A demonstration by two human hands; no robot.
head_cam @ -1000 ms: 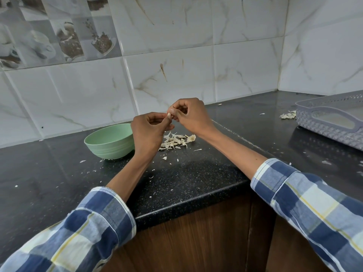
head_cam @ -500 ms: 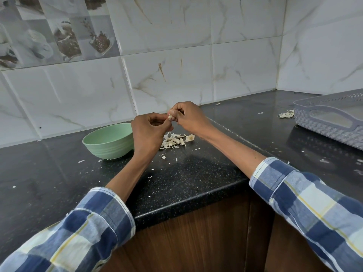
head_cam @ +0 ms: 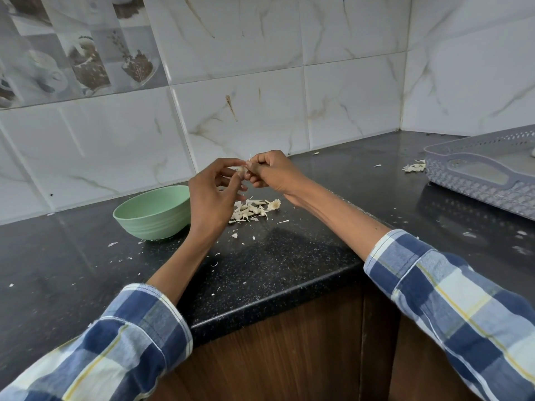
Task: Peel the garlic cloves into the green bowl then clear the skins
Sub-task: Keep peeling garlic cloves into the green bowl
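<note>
Left hand (head_cam: 212, 195) fingers uncurled; both pinch garlic clove (head_cam: 241, 169).

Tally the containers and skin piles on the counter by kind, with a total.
Round green plastic bowl: 1
Grey perforated plastic tray: 1
Piles of pale papery garlic skins: 2, a main pile beside the bowl and a small pile beside the tray
Total: 4

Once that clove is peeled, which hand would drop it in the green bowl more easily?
Probably the left hand: it is right beside the green bowl and pinches the garlic clove. The right hand is farther away.
</note>
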